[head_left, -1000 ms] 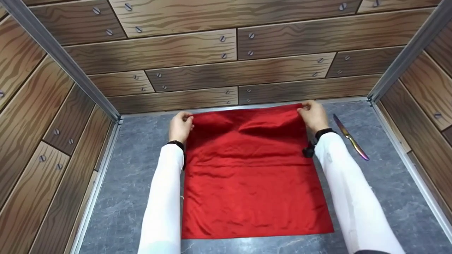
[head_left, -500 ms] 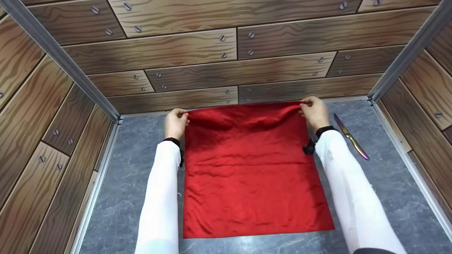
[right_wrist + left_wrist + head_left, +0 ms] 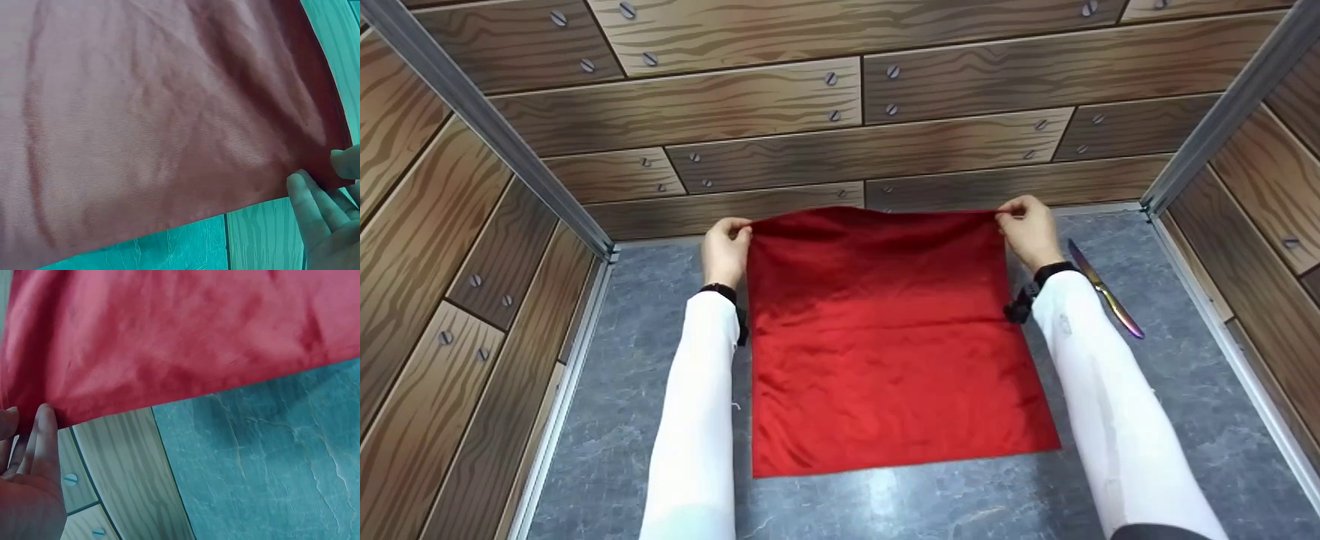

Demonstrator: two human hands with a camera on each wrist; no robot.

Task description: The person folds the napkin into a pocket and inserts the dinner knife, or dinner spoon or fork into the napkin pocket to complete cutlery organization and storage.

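Note:
A shiny red cloth (image 3: 885, 375), roughly square, spreads between my two hands in the head view. My left hand (image 3: 725, 251) pinches its far left corner, and my right hand (image 3: 1030, 231) pinches the far right corner. The far edge is lifted and bulges upward left of its middle, while the near part lies toward the grey surface. In the left wrist view, thumb and fingers (image 3: 46, 439) grip the cloth's corner. The right wrist view has the thumb (image 3: 346, 163) and fingers at the other corner, with soft folds running from it.
A knife (image 3: 1102, 289) with a shiny multicoloured handle lies right of my right forearm on the grey marbled surface (image 3: 645, 375). Wood-patterned panels (image 3: 765, 120) with metal frame strips stand at the back and both sides.
Both hands have risen slightly away from me, the left also shifting left. The cloth's far edge has lifted and billowed. Its near edge has slid away from me.

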